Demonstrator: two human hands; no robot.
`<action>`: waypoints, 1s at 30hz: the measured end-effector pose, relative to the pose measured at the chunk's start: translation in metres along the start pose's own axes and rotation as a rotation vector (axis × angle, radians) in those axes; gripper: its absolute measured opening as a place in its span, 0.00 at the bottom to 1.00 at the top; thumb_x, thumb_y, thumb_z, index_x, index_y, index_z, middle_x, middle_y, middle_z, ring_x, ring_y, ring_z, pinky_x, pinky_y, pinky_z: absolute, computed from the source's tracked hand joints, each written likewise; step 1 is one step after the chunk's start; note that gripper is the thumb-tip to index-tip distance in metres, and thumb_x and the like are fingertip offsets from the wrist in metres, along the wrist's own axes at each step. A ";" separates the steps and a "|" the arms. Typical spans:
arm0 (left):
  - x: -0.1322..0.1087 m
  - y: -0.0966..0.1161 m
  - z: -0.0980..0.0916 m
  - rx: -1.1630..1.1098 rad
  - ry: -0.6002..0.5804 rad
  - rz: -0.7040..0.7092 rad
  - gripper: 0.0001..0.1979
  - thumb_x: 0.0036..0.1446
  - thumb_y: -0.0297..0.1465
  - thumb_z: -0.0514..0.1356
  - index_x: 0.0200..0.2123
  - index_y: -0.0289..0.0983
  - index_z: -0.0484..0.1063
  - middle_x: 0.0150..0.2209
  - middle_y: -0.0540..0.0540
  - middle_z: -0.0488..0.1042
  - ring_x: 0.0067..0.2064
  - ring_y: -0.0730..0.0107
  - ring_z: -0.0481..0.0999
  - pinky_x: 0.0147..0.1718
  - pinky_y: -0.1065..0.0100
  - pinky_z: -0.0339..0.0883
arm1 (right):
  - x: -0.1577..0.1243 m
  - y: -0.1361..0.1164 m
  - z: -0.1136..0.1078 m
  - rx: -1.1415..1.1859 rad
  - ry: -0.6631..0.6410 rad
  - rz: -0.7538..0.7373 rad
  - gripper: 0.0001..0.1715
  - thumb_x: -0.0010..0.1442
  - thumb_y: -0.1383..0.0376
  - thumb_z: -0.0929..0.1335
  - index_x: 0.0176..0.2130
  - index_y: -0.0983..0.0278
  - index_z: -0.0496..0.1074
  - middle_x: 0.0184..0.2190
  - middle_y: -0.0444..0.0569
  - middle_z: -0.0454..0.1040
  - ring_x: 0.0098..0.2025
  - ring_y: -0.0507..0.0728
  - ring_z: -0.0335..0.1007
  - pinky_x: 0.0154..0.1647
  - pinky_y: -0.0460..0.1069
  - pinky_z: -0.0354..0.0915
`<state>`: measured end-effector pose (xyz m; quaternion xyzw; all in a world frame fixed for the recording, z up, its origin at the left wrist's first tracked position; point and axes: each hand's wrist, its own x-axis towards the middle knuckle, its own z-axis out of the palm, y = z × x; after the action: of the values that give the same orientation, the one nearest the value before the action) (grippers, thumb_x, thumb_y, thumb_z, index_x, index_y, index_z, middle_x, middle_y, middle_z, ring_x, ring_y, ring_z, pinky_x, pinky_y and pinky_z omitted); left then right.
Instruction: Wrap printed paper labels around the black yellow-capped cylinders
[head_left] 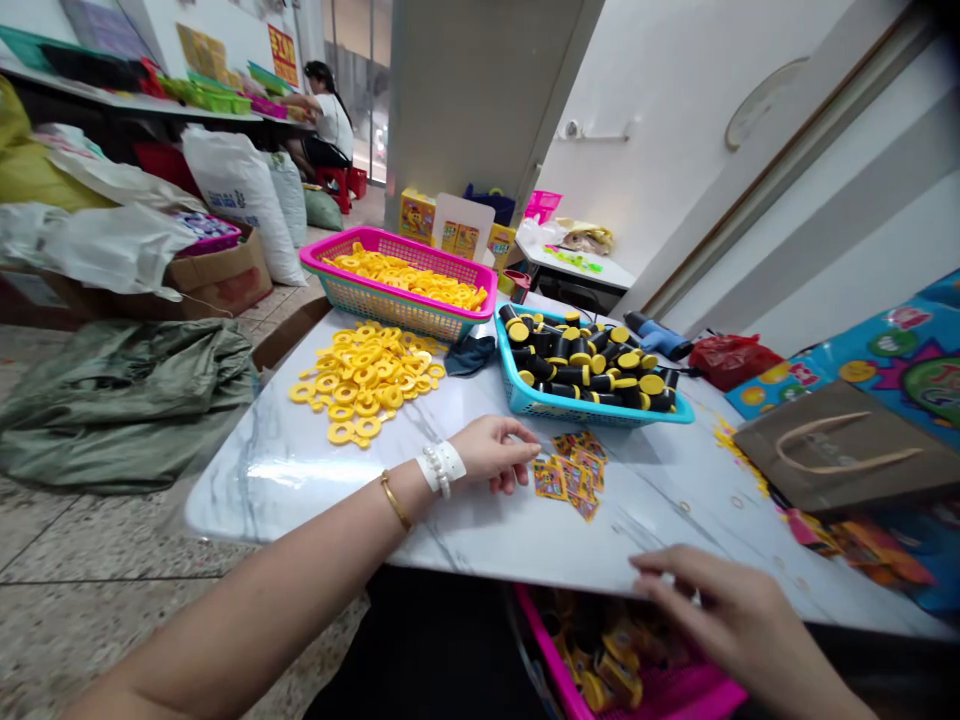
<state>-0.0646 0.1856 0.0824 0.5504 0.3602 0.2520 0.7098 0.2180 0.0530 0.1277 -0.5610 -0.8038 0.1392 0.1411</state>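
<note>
My left hand (501, 455), with a bracelet and a white band at the wrist, is just left of a small pile of printed packets (577, 475) on the marbled table (480, 530). Its fingers are apart and nothing shows in them. Over the front table edge, above a pink basket (551, 650) of yellow-and-black items, my right hand (712, 605) hovers with fingers apart, holding nothing visible. Yellow ring pieces (367, 375) lie heaped left of my left hand. Behind the packets, a blue basket (600, 412) holds black cylinders with yellow caps (577, 360).
A pink-rimmed basket (397, 245) of yellow pieces stands at the back left. On the right are a brown paper bag (847, 450), a red plastic bag (731, 360) and a blue tool (660, 338). Another person (330, 120) sits at a far table.
</note>
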 end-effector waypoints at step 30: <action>0.014 -0.014 0.015 1.089 0.391 0.465 0.13 0.54 0.38 0.64 0.40 0.38 0.79 0.34 0.44 0.75 0.36 0.64 0.73 0.35 0.67 0.64 | 0.225 -0.033 0.020 0.077 0.393 0.196 0.26 0.45 0.48 0.75 0.36 0.62 0.71 0.31 0.48 0.76 0.34 0.58 0.71 0.35 0.50 0.64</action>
<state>-0.0443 0.1834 0.0672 0.8411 0.4310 0.2761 0.1746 0.1079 0.2529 0.1381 -0.6470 -0.6964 0.0707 0.3022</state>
